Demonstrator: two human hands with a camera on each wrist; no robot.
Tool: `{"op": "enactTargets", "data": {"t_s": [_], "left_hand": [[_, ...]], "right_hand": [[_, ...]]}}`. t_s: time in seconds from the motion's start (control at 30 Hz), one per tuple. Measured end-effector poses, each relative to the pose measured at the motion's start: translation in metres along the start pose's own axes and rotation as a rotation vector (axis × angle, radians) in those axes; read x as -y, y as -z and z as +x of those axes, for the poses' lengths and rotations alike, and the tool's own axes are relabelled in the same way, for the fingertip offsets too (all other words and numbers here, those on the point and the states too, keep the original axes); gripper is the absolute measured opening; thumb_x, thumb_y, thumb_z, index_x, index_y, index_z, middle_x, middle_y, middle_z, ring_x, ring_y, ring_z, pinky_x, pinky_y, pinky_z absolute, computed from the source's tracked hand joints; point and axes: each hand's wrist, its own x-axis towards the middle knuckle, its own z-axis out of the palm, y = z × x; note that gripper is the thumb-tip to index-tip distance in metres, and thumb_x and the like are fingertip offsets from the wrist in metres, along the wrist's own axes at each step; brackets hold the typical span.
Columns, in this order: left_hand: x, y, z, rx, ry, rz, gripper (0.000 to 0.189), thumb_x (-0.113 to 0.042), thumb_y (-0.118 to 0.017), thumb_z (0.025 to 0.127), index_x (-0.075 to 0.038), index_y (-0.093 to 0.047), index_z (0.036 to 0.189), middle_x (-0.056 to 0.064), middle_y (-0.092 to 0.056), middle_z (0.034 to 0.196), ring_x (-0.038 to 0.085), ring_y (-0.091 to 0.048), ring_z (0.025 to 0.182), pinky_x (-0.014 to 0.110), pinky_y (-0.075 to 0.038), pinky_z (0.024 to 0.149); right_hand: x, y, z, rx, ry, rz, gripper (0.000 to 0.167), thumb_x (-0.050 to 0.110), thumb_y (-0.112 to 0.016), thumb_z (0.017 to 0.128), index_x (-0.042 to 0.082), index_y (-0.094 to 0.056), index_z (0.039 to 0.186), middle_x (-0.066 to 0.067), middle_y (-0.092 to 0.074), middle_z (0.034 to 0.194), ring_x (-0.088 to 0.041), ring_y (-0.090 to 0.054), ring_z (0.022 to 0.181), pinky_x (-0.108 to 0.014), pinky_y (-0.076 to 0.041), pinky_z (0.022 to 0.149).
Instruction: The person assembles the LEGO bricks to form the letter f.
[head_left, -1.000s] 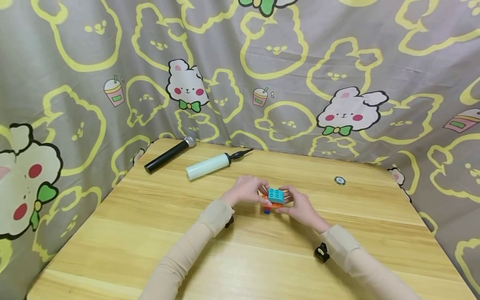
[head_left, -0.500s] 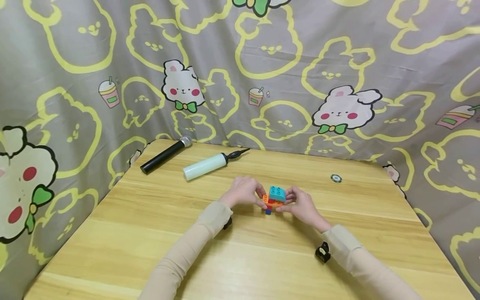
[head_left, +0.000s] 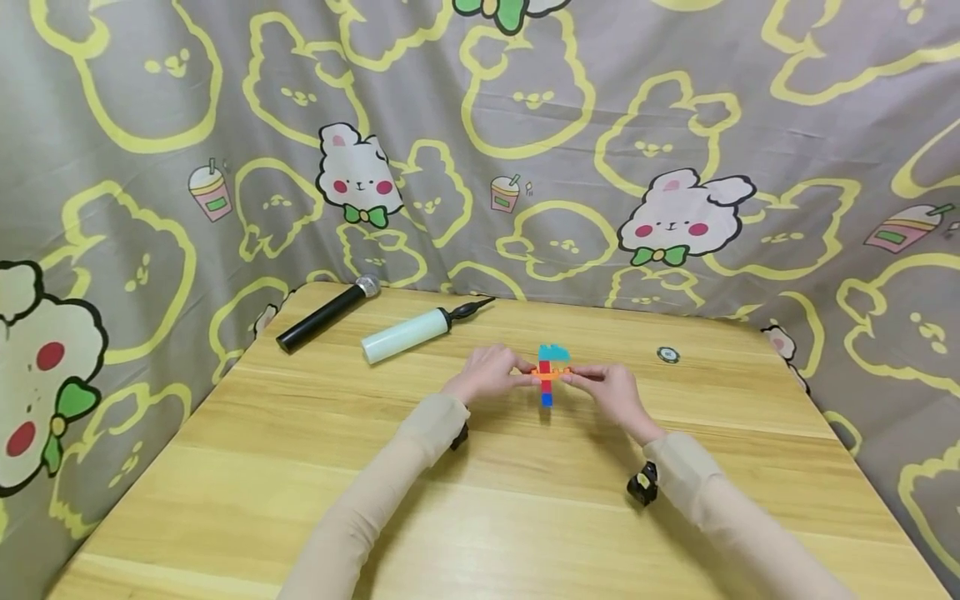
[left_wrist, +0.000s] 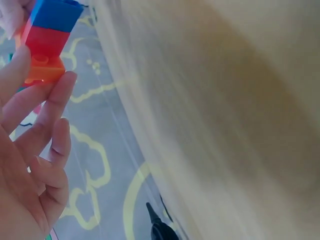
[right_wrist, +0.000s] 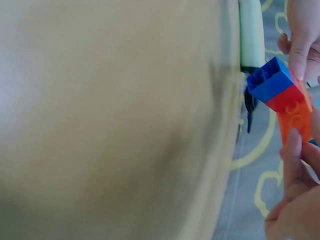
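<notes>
In the head view, a toy made of stacked building blocks (head_left: 546,386) is held up over the table between the two hands. My left hand (head_left: 487,372) pinches one end of its orange plate (head_left: 552,377) with thumb and fingertips. The right hand (head_left: 613,393) pinches the plate's other end. A teal block (head_left: 554,353) tops the stack. Below the plate is a red block (left_wrist: 47,41), then a blue block (right_wrist: 272,80) at the bottom, whose hollow underside shows in the right wrist view. The fingertips partly cover the plate's ends.
On the wooden table (head_left: 525,517), a black microphone (head_left: 322,319) with a silver head lies at the back left. Beside it is a pale hand pump (head_left: 408,335) with a black nozzle. A round chip (head_left: 669,355) lies back right. A patterned curtain (head_left: 555,242) hangs behind.
Both hands have raised the block toy and tipped it, so its side faces the head camera instead of the teal block's studs. The head view has shifted slightly.
</notes>
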Motion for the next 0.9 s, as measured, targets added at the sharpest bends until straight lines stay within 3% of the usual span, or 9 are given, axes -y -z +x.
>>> {"op": "enactTargets", "data": {"t_s": [0.1,0.17,0.3,0.37,0.53,0.67,0.83,0.9], "left_hand": [[0.004,0.001,0.009,0.006,0.01,0.029,0.038,-0.052,-0.055,0.091,-0.026,-0.072,0.112,-0.006,-0.073,0.105,0.006,-0.043,0.062,0.022,-0.027,0.047],[0.007,0.002,0.015,0.011,0.018,0.044,0.037,-0.052,-0.053,0.092,-0.027,-0.072,0.112,-0.007,-0.072,0.09,0.006,-0.042,0.061,0.022,-0.027,0.048],[0.012,0.001,0.023,0.036,0.025,0.072,0.036,-0.048,-0.048,0.096,-0.026,-0.075,0.106,-0.004,-0.051,0.063,0.009,-0.036,0.057,0.024,-0.026,0.051],[0.014,0.0,0.025,0.053,0.03,0.099,0.037,-0.045,-0.046,0.098,-0.023,-0.075,0.099,-0.004,-0.05,0.064,0.009,-0.038,0.058,0.025,-0.026,0.052],[0.018,-0.005,0.026,0.076,0.041,0.16,0.038,-0.042,-0.045,0.1,-0.02,-0.074,0.089,-0.008,-0.066,0.079,0.009,-0.052,0.068,0.026,-0.034,0.056],[0.018,-0.009,0.024,0.132,0.045,0.179,0.039,-0.042,-0.044,0.1,-0.018,-0.071,0.084,-0.005,-0.056,0.072,0.011,-0.051,0.07,0.026,-0.034,0.059],[0.018,-0.011,0.019,0.191,0.092,0.188,0.031,-0.04,-0.048,0.098,-0.024,-0.075,0.097,-0.005,-0.052,0.073,0.011,-0.043,0.068,0.025,-0.029,0.058],[0.017,-0.011,0.018,0.204,0.104,0.197,0.03,-0.04,-0.049,0.098,-0.025,-0.075,0.099,-0.005,-0.051,0.072,0.011,-0.041,0.067,0.025,-0.028,0.059]], "right_hand": [[0.005,0.003,0.01,0.038,0.003,-0.027,0.035,0.032,-0.064,0.091,0.002,-0.071,0.11,-0.015,-0.071,0.107,-0.033,-0.064,0.106,-0.041,-0.051,0.082],[0.007,0.003,0.017,0.046,-0.008,-0.029,0.035,0.031,-0.062,0.093,0.002,-0.071,0.11,-0.016,-0.071,0.105,-0.035,-0.062,0.11,-0.047,-0.049,0.088],[0.006,-0.001,0.027,0.038,-0.069,0.035,0.034,0.029,-0.063,0.093,0.001,-0.069,0.112,-0.016,-0.071,0.103,-0.035,-0.061,0.113,-0.051,-0.045,0.096],[0.004,-0.005,0.03,0.036,-0.101,0.057,0.035,0.029,-0.064,0.092,0.001,-0.069,0.113,-0.016,-0.071,0.103,-0.034,-0.063,0.109,-0.048,-0.045,0.096],[-0.004,-0.016,0.035,0.023,-0.14,0.022,0.032,0.03,-0.065,0.091,0.004,-0.071,0.109,-0.014,-0.072,0.101,-0.03,-0.062,0.1,-0.038,-0.042,0.081],[-0.01,-0.024,0.032,0.031,-0.138,0.01,0.028,0.025,-0.065,0.092,0.003,-0.072,0.107,-0.015,-0.072,0.099,-0.031,-0.064,0.106,-0.034,-0.044,0.082],[-0.013,-0.034,0.026,0.083,-0.163,0.045,0.026,0.023,-0.066,0.091,0.001,-0.073,0.103,-0.014,-0.074,0.092,-0.025,-0.067,0.091,-0.023,-0.041,0.06],[-0.013,-0.035,0.025,0.103,-0.181,0.052,0.027,0.024,-0.066,0.091,0.002,-0.073,0.104,-0.011,-0.074,0.088,-0.025,-0.066,0.093,-0.025,-0.044,0.064]]}}
